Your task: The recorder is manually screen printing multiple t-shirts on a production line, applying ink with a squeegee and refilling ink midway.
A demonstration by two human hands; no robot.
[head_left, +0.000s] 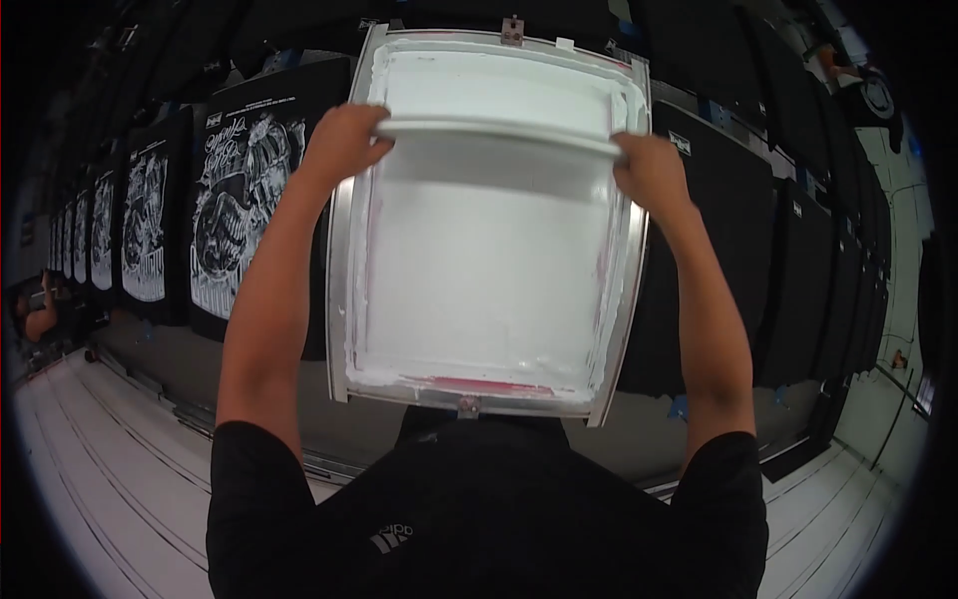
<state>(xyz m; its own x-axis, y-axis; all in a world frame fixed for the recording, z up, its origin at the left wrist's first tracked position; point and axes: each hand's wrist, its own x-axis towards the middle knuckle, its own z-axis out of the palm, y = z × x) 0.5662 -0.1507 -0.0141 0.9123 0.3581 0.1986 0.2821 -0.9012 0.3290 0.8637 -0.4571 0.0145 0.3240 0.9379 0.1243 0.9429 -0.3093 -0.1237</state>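
A screen printing frame (479,280) with a metal rim and white ink spread over its mesh lies in front of me. Both my hands grip a long pale squeegee (499,135) held across its upper part. My left hand (349,142) is closed on the squeegee's left end, over the frame's left side. My right hand (649,172) is closed on the right end, near the frame's right side. The squeegee is slightly tilted, lower at the right, and a little blurred.
Black shirts with white artwork (244,210) lie in a row to the left; more black shirts (709,260) lie to the right. A metal clamp (513,32) sits at the frame's top. Another person's arm (40,314) shows at the far left. A pale floor (120,439) is below.
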